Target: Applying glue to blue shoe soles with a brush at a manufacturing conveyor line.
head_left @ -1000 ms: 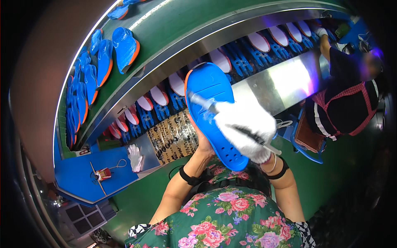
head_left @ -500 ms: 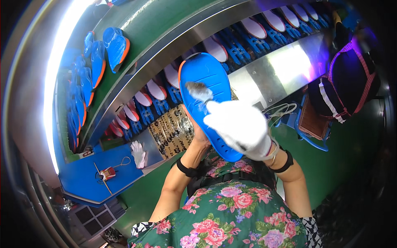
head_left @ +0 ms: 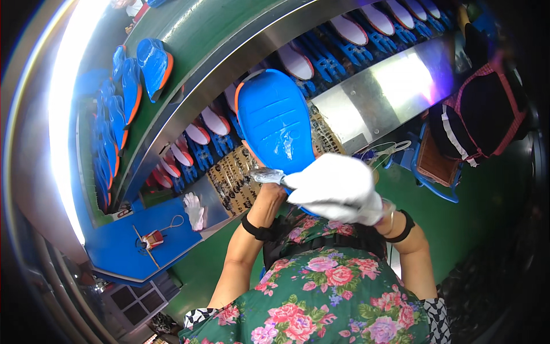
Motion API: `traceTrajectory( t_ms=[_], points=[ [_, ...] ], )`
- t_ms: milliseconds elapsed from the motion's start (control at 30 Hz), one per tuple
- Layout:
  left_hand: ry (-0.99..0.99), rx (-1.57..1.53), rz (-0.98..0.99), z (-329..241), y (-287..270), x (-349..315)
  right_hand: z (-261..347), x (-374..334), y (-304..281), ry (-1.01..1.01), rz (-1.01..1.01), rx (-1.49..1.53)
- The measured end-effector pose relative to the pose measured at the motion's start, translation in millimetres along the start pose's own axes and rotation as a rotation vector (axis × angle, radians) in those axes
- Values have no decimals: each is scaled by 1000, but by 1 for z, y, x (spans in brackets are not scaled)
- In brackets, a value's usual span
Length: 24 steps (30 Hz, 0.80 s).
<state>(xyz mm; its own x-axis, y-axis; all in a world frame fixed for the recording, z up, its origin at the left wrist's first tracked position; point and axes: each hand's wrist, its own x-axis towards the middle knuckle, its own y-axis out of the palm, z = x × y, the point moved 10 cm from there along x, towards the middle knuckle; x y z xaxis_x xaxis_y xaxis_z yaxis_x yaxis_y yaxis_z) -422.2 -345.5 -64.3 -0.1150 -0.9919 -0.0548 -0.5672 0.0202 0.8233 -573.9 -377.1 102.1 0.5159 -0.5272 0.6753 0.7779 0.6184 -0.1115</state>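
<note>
A blue shoe sole [head_left: 272, 114] with an orange edge is held up in front of me, its broad end pointing away. My left hand [head_left: 274, 190], bare, grips it from beneath; most of its fingers are hidden behind the sole. A wet glossy patch shows on the sole's middle. My right hand [head_left: 338, 189], in a white glove, is closed round a brush [head_left: 267, 175] whose damp, greyish bristles point left across the narrower part of the sole, near my left wrist. Whether the bristles touch the sole I cannot tell.
Several glossy blue soles [head_left: 154, 66] stand on a green conveyor [head_left: 212, 34] at upper left. Below its metal edge, shoe uppers [head_left: 295, 62] with pale bottoms sit in blue holders. A white glove [head_left: 194, 211] lies by a blue board [head_left: 120, 252]; a stool [head_left: 438, 163] stands right.
My right hand has drawn the brush down the sole toward me, off its middle. The sole has shifted slightly left, still in my left hand.
</note>
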Motion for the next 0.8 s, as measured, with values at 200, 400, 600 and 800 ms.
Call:
traceTrajectory(
  t_ms=[200, 400, 600, 800],
  points=[
    [-50, -66, -212, 2, -13, 9, -6, 1, -5, -52, -3, -311],
    [-93, 15, -148, -7, 12, 24, -32, -11, -14, 145, -87, 105],
    [-12, -85, -99, -16, 25, 30, -7, -13, 4, -53, 43, -227],
    [86, -23, 90, -37, 31, 42, -27, -21, -10, 168, -88, 29]
  ],
)
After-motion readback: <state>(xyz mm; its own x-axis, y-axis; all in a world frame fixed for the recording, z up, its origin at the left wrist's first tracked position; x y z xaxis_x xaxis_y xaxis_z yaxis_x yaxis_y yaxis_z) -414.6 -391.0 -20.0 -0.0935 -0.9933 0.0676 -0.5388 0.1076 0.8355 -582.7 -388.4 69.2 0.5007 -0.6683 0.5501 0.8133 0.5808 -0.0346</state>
